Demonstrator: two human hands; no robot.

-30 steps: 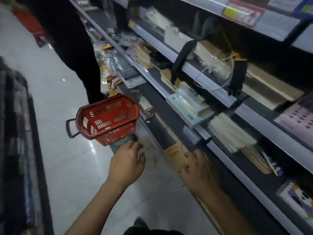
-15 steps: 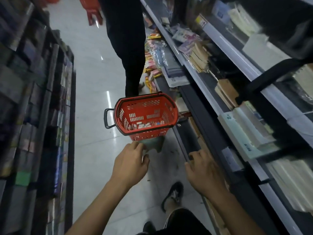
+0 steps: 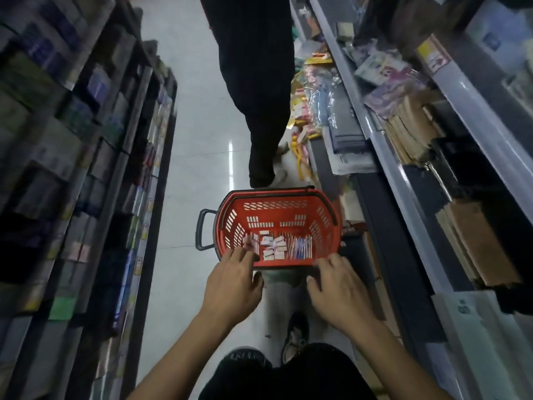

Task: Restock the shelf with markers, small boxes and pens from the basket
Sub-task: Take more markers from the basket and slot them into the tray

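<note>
While both hands, left [image 3: 232,287] and right [image 3: 337,288], rest spread-fingered at its rim, red basket [image 3: 323,226] holds small boxes [image 3: 272,248] and pens [image 3: 300,246].

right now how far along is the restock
Barely started, by the look of it. The red basket holds small boxes and pens. Both hands are empty: the left hand reaches over the near rim, the right hand is at it. Everything is left to shelve.

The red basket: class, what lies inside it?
In the red basket: small white boxes beside a row of pens. The left hand reaches over the near rim, hiding that corner.
</note>
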